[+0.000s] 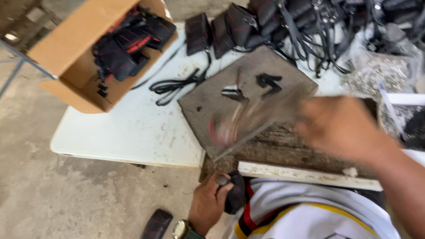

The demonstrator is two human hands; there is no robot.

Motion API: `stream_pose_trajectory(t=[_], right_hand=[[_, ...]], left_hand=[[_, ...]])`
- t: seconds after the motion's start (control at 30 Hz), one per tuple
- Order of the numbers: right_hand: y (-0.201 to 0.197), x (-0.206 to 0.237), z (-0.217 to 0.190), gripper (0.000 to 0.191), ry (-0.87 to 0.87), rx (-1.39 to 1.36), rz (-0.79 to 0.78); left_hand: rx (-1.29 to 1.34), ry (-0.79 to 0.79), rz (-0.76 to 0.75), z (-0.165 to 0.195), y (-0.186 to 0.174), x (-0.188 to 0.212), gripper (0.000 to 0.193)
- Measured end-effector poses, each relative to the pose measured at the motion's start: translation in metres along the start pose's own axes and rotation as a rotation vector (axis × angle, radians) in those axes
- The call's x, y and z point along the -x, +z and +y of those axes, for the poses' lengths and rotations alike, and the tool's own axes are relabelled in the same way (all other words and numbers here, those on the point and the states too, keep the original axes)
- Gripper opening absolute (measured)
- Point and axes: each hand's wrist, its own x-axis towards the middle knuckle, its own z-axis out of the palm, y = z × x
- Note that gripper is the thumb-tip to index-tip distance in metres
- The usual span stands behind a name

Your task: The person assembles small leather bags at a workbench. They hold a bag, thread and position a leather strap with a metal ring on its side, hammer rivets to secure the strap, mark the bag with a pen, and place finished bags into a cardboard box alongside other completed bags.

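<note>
Right hand (pixel 340 127) blurred over near edge of grey board (pixel 245 95), fist closed on blurred tool (pixel 238 124). Left hand (pixel 210 201) below board's front edge, fingers wrapped round small black piece (pixel 235 193). Black clips (pixel 252 86) on board centre. Cardboard box (pixel 95 47) left of board; bare white table (pixel 124 132) between.

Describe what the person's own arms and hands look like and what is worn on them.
Both forearms are bare, with no sleeves reaching them and no gloves. The left hand has a wristwatch with a round gold-toned case and a dark green strap. The right hand is motion-blurred; no ring or band can be made out on it.
</note>
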Motion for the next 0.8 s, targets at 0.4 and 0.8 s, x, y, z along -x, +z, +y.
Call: stream_pose_trajectory(t=[0.4,0.8], right_hand=[[0.057,0.039,-0.030,0.027,-0.195,0.000,-0.300],[0.076,0.055,0.078,0.049,0.066,0.364,-0.056]], left_hand=[[-0.025,0.040,0.002,-0.007,0.004,0.009,0.023],[0.057,-0.122,0.012,-0.024,0.012,-0.002,0.022]])
